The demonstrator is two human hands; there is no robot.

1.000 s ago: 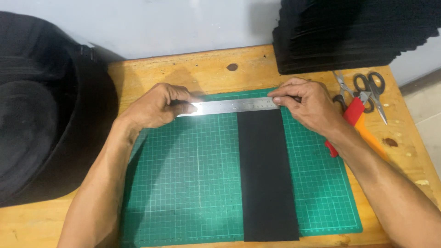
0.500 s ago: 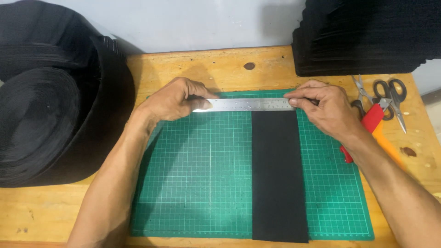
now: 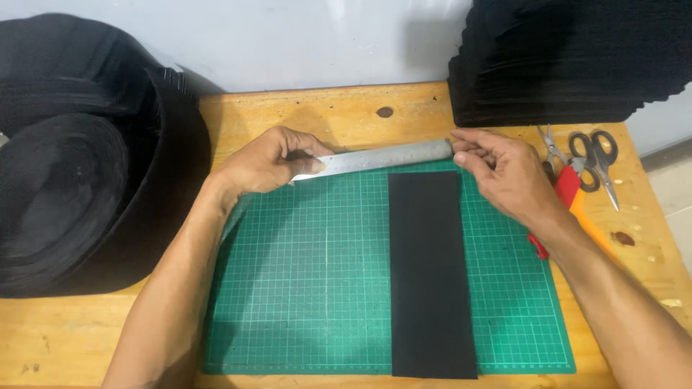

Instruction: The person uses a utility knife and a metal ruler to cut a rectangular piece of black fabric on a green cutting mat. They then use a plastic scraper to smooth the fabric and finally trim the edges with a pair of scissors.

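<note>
Two hands hold a steel ruler (image 3: pixel 375 157) at the black strip's (image 3: pixel 431 274) top edge on the green cutting mat (image 3: pixel 310 288): left hand (image 3: pixel 270 162) pinches its end, right hand (image 3: pixel 497 169) fingers close on the other. Strip lies flat, seemingly uncut; the knife (image 3: pixel 566 198) rests untouched.

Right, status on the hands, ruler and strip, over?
Left hand pinching ruler at its left end. Right hand at its right end. Ruler above black strip on mat. Nothing in the way.
</note>
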